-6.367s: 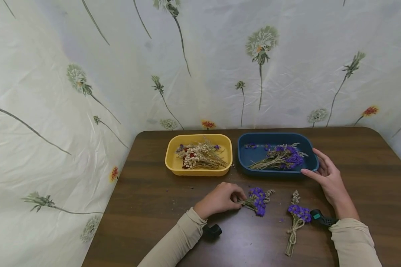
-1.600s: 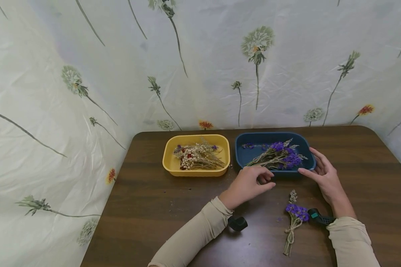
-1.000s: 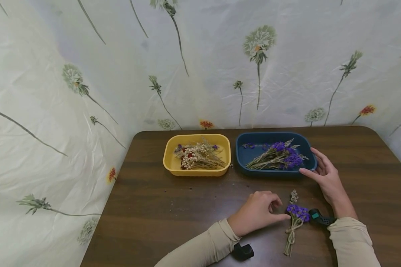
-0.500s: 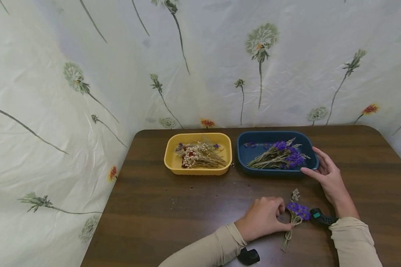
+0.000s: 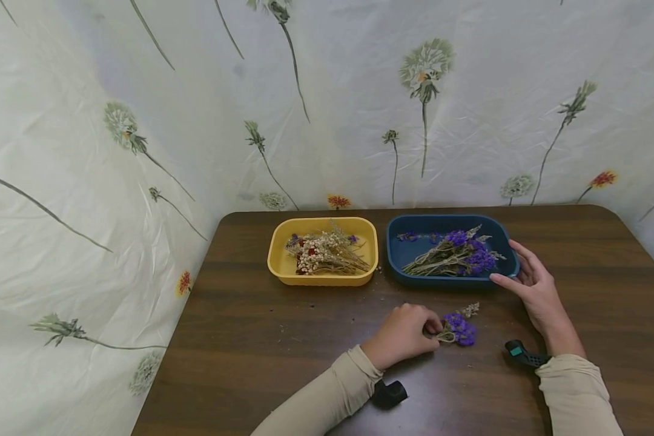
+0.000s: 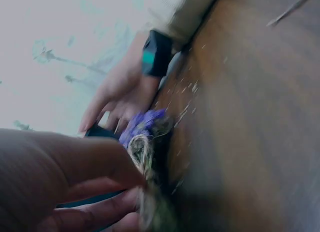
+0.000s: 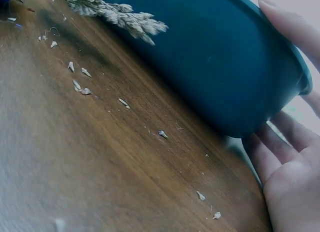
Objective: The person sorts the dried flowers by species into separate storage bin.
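My left hand (image 5: 403,336) pinches the stems of a small dried flower bouquet (image 5: 460,329), purple blooms with a pale seed spike, tied with twine. It is held over the table in front of the blue tray (image 5: 441,281), blooms pointing right. In the left wrist view the twine bow (image 6: 141,147) shows beyond the fingers; the lower stems blur. My right hand (image 5: 534,293) grips the tray's right end, thumb at the front rim and fingers round the side, as the right wrist view also shows. More purple bouquets (image 5: 458,254) lie inside that tray.
Left of the blue tray stands a yellow tray (image 5: 321,281) holding dried white and red flowers (image 5: 321,254). Small plant crumbs (image 7: 82,89) are scattered over the brown wooden table (image 5: 240,363). A flower-printed curtain (image 5: 349,109) hangs behind it.
Earlier, my left hand put one bouquet into the blue tray. It then took hold of the tied bouquet lying at right and has lifted it up and leftward. My right hand stays on the tray.
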